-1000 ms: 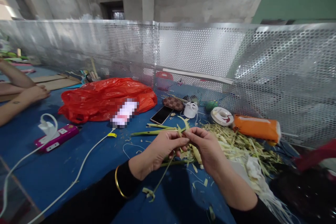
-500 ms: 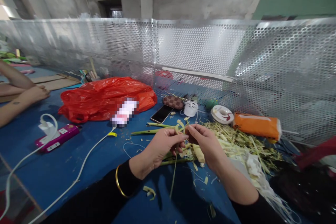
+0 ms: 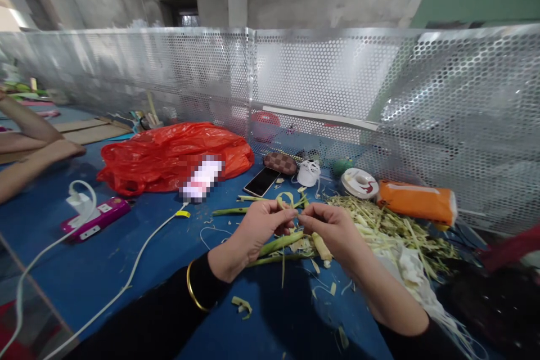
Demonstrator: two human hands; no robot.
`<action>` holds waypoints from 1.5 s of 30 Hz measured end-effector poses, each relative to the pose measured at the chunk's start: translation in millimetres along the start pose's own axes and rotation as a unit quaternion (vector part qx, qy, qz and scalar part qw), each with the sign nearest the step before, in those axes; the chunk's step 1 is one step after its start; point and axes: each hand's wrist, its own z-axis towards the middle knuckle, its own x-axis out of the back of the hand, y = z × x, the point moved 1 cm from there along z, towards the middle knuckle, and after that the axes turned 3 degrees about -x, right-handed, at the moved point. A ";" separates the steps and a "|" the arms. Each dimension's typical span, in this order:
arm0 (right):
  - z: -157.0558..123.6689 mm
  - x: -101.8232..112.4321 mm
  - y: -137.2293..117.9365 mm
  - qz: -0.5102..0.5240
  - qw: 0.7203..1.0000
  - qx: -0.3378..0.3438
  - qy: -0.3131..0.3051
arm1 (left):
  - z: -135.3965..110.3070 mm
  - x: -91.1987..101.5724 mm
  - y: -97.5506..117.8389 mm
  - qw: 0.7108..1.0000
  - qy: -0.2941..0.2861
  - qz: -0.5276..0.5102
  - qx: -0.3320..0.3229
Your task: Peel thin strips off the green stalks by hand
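Note:
A thin pale-green plant strip (image 3: 286,198) is pinched between my two hands, its loop standing up above the fingertips and a narrow tail hanging below. My left hand (image 3: 262,232) is closed on it, thumb against forefinger. My right hand (image 3: 333,230) also pinches the strip, its fingertips almost meeting the left ones. Beneath the hands lie thick green stalks (image 3: 282,243) and a pale yellow stalk piece (image 3: 322,248). Shredded dry plant fibre (image 3: 392,225) is heaped to the right of my right hand. Curled scraps (image 3: 242,306) lie on the blue table (image 3: 169,270).
Behind the hands are a dark phone (image 3: 261,181), a checked case (image 3: 280,163), a white spool (image 3: 359,183) and an orange packet (image 3: 415,202). A red plastic bag (image 3: 169,154), a lit phone (image 3: 202,179) and a purple power strip (image 3: 97,219) are leftward. Another person's arm (image 3: 42,163) rests far left.
My hands have drawn closer at the fingertips. The strip's upper part now forms a wider loop, and its hanging tail looks shorter. The view has shifted slightly.

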 end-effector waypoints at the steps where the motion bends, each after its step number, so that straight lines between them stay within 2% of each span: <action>1: 0.0 1.4 0.6 -0.001 1.000 0.000 0.001 | -0.2 -0.5 0.4 1.000 0.000 -0.004 -0.003; 6: -0.8 5.5 2.4 -0.026 0.999 0.018 0.008 | 0.2 0.2 0.3 1.000 0.012 -0.023 -0.009; 9: -3.7 7.2 -4.0 -0.099 0.994 0.043 0.015 | 0.4 1.2 0.6 0.999 0.017 -0.033 0.002; 11: -6.4 9.0 -10.4 -0.152 0.980 0.102 0.076 | -1.1 0.4 1.9 1.000 -0.004 -0.018 0.008; 13: -8.4 10.1 -14.6 -0.184 0.959 0.165 0.137 | -3.7 -1.5 3.1 0.999 -0.050 0.019 0.004; 15: -8.1 9.7 -14.2 -0.207 0.951 0.186 0.136 | -6.2 -3.6 2.7 0.993 -0.098 0.061 -0.005; 18: -5.0 7.7 -8.4 -0.208 0.963 0.153 0.072 | -7.6 -5.1 -0.8 0.985 -0.144 0.091 -0.012; 20: -3.5 6.3 -4.9 -0.160 0.980 0.109 0.035 | -7.6 -5.4 -2.9 0.983 -0.154 0.095 -0.007; 22: -3.2 4.7 -3.1 -0.085 0.995 0.043 0.024 | -8.0 -6.0 -3.0 0.982 -0.158 0.098 0.004; 25: -4.0 0.6 -2.9 0.013 0.999 -0.027 0.026 | -10.2 -8.1 -0.4 0.983 -0.151 0.099 0.027; 30: -5.5 -7.7 -3.6 0.068 0.997 -0.014 0.030 | -14.0 -11.3 0.6 0.984 -0.133 0.111 0.038; 34: -7.2 -10.8 -3.7 0.056 0.997 -0.008 0.048 | -15.0 -12.4 -0.9 0.981 -0.151 0.118 0.036; 40: -8.0 -12.7 -3.3 0.006 0.995 0.041 0.092 | -14.2 -13.3 -3.0 0.980 -0.157 0.114 0.036; 45: -7.1 -17.1 0.3 0.007 0.994 0.038 0.100 | -13.4 -12.8 -7.3 0.981 -0.161 0.091 0.052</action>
